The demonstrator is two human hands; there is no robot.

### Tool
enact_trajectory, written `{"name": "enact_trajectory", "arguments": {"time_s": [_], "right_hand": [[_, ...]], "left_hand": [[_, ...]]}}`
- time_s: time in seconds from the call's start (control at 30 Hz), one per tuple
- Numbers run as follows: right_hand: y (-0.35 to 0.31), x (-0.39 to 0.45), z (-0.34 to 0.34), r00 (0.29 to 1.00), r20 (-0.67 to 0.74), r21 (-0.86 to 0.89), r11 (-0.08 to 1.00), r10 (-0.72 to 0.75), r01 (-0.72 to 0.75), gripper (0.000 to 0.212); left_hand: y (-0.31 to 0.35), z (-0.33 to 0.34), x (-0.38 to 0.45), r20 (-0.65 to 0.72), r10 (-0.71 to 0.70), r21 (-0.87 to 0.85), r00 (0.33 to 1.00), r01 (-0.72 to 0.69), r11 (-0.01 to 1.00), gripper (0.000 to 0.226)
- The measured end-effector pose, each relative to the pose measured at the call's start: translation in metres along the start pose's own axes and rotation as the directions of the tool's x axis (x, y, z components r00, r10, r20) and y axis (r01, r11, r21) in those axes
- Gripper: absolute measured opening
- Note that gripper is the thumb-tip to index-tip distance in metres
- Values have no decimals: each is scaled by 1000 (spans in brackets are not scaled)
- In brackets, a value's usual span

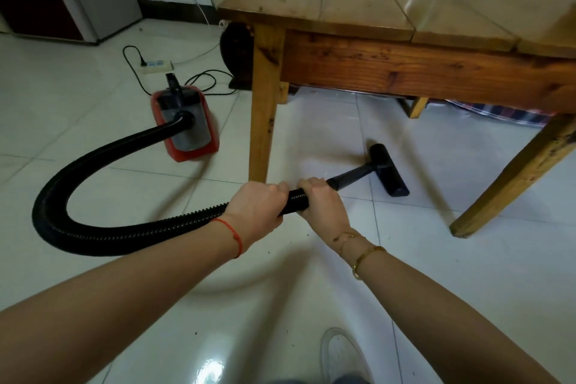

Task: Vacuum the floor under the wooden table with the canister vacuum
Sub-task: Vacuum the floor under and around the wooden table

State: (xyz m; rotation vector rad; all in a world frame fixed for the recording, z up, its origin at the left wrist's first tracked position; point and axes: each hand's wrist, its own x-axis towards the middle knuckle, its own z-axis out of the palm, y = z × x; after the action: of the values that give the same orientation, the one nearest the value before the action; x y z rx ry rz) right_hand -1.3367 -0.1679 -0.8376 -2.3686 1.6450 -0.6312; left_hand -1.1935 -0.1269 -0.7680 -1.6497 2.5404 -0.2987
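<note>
Both hands clench the black ribbed vacuum hose (pixel 131 221): left hand (pixel 255 209) behind, right hand (pixel 321 203) ahead, fingers (pixel 311 185) wrapped over it, arms extended. The black floor nozzle (pixel 389 170) rests on white tiles under the wooden table (pixel 343 9); the red canister vacuum (pixel 187 125) sits far left.

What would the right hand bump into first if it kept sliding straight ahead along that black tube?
The right hand would most likely reach the black T-shaped floor nozzle on the white tiled floor. Past it the way under the wooden table looks free, though depth is unclear.
</note>
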Motion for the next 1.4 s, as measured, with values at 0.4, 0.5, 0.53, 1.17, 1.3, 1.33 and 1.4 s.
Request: {"name": "enact_trajectory", "arguments": {"time_s": [0.4, 0.5, 0.53, 1.17, 1.3, 1.33, 1.4], "right_hand": [[-108, -14, 21, 988, 60, 85, 987, -140, 135, 20], [-115, -17, 22, 985, 60, 88, 984, -161, 156, 20], [-115, -17, 23, 985, 60, 91, 983, -163, 157, 20], [31, 21, -15, 980, 198, -73, 997, -24, 39, 30], [36, 34, -49, 954, 301, -79, 997, 3, 22, 29], [34, 36, -59, 949, 316, -57, 998, 3, 16, 30], [24, 37, -77, 939, 343, -26, 1000, 3, 6, 31]], "left_hand": [[-62, -20, -102, 49, -101, 58, 994, 99, 993, 23], [-67, -22, -111, 57, -104, 54, 993, 101, 993, 22], [-67, -21, -112, 54, -105, 57, 993, 102, 993, 22], [21, -2, 27, 83, -110, -94, 990, 118, 989, 21], [24, -33, 48, 170, -102, -146, 980, 128, 981, 21], [22, -44, 49, 183, -97, -159, 978, 127, 979, 21], [17, -66, 47, 212, -84, -173, 974, 122, 977, 21]]}}
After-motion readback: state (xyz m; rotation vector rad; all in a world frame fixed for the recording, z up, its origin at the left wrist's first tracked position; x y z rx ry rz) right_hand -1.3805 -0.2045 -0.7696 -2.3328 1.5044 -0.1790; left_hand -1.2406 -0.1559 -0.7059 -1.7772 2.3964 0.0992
